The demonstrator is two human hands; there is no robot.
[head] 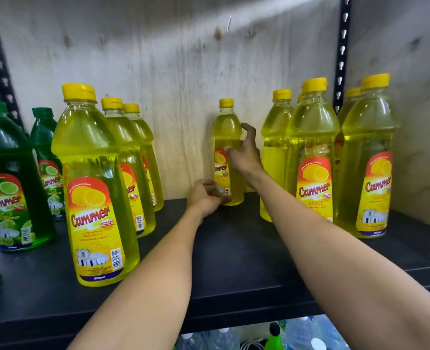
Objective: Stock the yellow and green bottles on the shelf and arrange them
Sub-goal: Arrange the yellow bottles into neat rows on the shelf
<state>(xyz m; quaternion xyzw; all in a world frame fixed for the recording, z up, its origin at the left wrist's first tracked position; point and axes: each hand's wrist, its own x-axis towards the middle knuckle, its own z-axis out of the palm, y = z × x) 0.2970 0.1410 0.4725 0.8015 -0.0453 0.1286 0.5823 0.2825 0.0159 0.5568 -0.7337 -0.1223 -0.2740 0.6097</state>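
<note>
A yellow lemon dish-liquid bottle (pixel 227 127) stands upright at the back middle of the black shelf (pixel 234 248), against the plywood back panel. My left hand (pixel 203 195) curls round its base. My right hand (pixel 244 155) lies against its right side at label height, fingers on the label and thumb spread away from it. A row of three yellow bottles (pixel 92 183) runs front to back on the left. Green lime bottles (pixel 11 178) stand at the far left. Several more yellow bottles (pixel 312 152) are grouped on the right.
The plywood back panel (pixel 178 72) closes the rear, and a side panel stands at the right. Black slotted uprights (pixel 341 54) frame the bay. Bare shelf lies between the left row and the right group. Clear water bottles (pixel 304 334) sit on the level below.
</note>
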